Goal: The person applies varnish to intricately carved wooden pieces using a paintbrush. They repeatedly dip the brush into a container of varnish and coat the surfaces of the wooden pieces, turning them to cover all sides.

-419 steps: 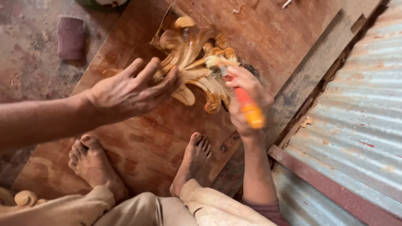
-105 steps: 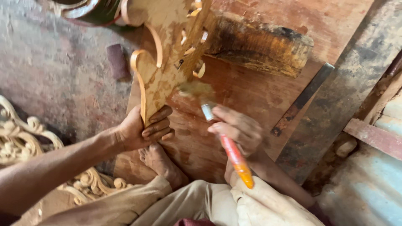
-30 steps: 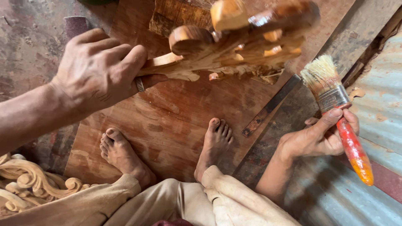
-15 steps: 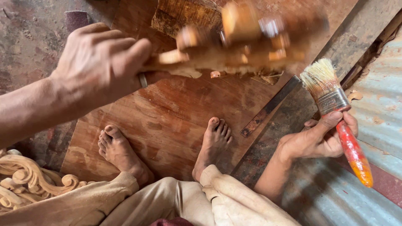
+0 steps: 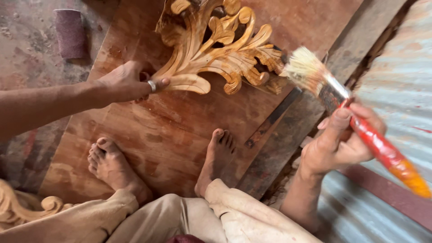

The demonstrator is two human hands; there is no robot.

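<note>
Left hand grips carved wood ornament; right hand brush touches it.

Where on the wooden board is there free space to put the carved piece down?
The board is bare between the carved wooden ornament above and the two feet below, and at its upper right. It is crowded at the top, where the left hand holds the ornament, and right, where the right hand holds the paintbrush.

- worn brown plywood board on a dusty concrete floor
- corrugated metal sheet at the right
- soft daylight
</note>
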